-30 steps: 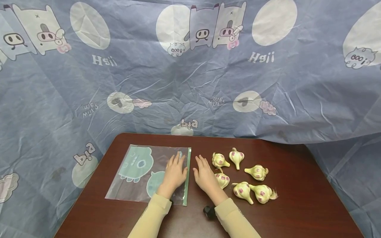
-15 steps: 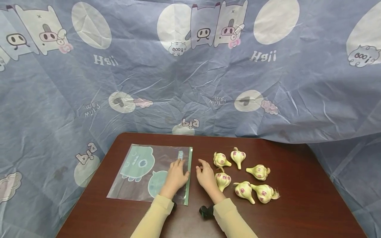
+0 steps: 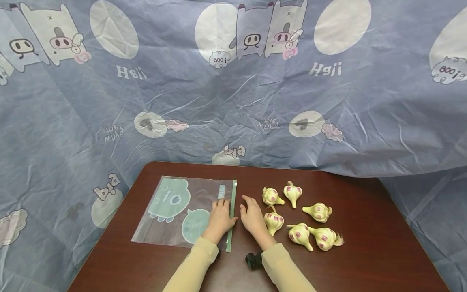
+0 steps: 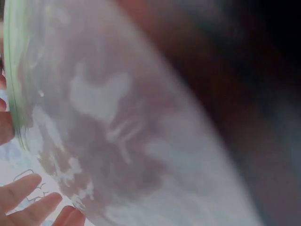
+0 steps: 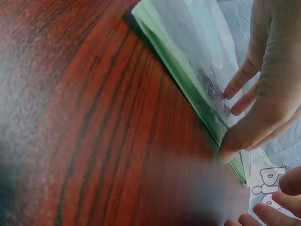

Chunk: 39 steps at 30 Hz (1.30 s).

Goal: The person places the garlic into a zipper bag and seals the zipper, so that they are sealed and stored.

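A clear zip bag [image 3: 204, 190] with a green zip strip and mint cartoon prints lies flat, its strip on the right. My left hand [image 3: 219, 217] rests on the bag, fingers spread over the film and thumb at the strip. In the right wrist view, that thumb [image 5: 230, 150] reaches the strip's edge. In the left wrist view, fingers [image 4: 28, 207] show beyond the blurred film. My right hand [image 3: 253, 217] stays just right of the strip, fingers slightly bent and holding nothing. Beside it sits a garlic bulb [image 3: 273, 222].
Several more garlic bulbs [image 3: 299, 235] lie to the right on the dark wooden table [image 3: 368, 243]. A blue-grey cartoon curtain [image 3: 233, 97] hangs behind the table. A small black device [image 3: 254, 260] sits by the right wrist.
My left hand has drawn back toward me along the bag, and its thumb now reaches over the green strip. The right hand has bent its fingers more. The bag and garlic have stayed put.
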### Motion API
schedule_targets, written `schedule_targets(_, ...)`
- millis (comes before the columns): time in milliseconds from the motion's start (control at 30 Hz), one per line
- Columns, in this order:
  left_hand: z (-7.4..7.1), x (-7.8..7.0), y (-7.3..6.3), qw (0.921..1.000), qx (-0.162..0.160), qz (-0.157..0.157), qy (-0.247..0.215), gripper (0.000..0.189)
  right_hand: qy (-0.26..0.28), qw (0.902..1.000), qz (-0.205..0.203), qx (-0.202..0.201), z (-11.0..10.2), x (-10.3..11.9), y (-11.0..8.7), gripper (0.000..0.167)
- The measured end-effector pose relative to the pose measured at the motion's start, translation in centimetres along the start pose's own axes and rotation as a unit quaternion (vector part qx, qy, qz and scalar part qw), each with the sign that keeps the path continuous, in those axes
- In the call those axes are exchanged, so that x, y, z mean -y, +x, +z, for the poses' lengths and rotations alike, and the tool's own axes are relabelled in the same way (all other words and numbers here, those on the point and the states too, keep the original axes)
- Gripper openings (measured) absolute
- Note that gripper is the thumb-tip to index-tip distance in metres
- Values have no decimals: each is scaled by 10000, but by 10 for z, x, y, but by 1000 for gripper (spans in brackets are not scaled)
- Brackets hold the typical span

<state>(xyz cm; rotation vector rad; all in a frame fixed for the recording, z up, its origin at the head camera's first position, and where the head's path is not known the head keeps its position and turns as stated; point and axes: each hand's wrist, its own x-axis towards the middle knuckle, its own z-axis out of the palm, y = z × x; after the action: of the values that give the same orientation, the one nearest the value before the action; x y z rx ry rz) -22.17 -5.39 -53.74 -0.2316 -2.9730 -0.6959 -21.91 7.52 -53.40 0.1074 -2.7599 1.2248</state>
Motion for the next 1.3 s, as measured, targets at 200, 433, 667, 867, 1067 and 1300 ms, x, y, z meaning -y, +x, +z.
schedule_targets(200, -5, 4, 1, 9966, -190, -286, -746, 41, -131, 9997, -222, -26, 0, 0, 0, 39)
schedule_targets(433, -9, 14, 4, 9890, -253, -648, -1309, 26, -575, 9957, -697, 199, 3, 4, -2, 42)
schedule_targets(667, -10, 19, 6, 9780, 1, -977, -1844, 24, -829, 9893, -1098, 494, 9, 14, -1, 42)
schedule_targets(867, -13, 26, 8, 9694, 14, -1195, -2143, 25, -949, 9830, -1395, 727, 14, 19, -1, 43)
schedule_targets(1067, -16, 34, 7, 9560, 142, -1442, -2549, 25, -1443, 9700, -1648, 1053, 19, 15, -2, 41)
schedule_targets(1300, -19, 37, 7, 9386, 193, -1613, -3045, 21, -2240, 9444, -1986, 1358, 24, 12, -2, 37)
